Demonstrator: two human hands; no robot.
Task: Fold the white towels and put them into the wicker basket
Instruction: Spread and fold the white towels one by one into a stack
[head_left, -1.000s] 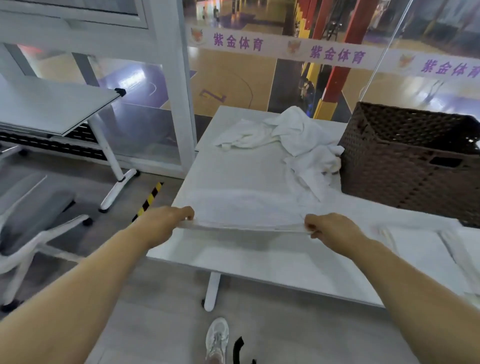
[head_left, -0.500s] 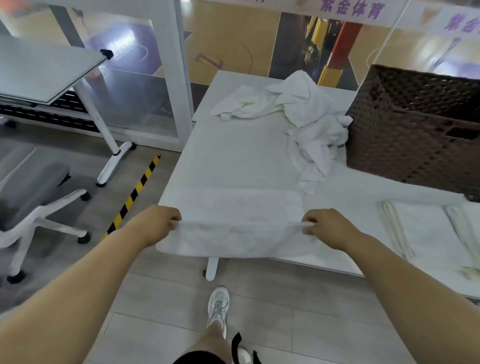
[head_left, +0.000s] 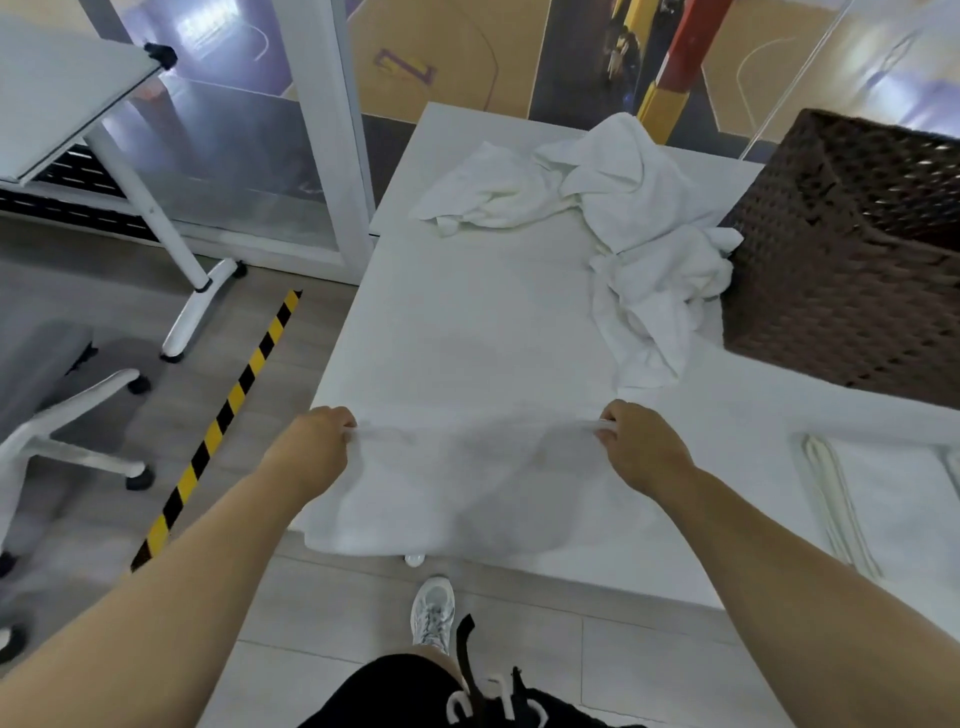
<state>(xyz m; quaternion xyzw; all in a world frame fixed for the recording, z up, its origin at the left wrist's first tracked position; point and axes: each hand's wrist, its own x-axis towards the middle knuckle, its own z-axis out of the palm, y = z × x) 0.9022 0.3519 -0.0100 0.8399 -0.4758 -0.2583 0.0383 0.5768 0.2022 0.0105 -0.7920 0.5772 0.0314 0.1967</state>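
Note:
A white towel (head_left: 467, 483) hangs over the near edge of the white table (head_left: 467, 322), held up by its top edge. My left hand (head_left: 317, 447) pinches its left corner and my right hand (head_left: 639, 447) pinches its right corner. A heap of crumpled white towels (head_left: 639, 223) lies at the far side of the table, touching the dark brown wicker basket (head_left: 852, 260) at the right. A folded white towel (head_left: 883, 499) lies flat on the table at the right, in front of the basket.
A second white table (head_left: 62, 88) and a grey chair (head_left: 47, 395) stand to the left. Yellow-black tape (head_left: 223, 421) runs along the floor. A glass partition (head_left: 249, 171) rises behind the table. My foot in a white shoe (head_left: 434, 613) is below the table edge.
Both hands have drawn the towel toward me, so more of it now hangs over the table's near edge. The camera has tilted further down.

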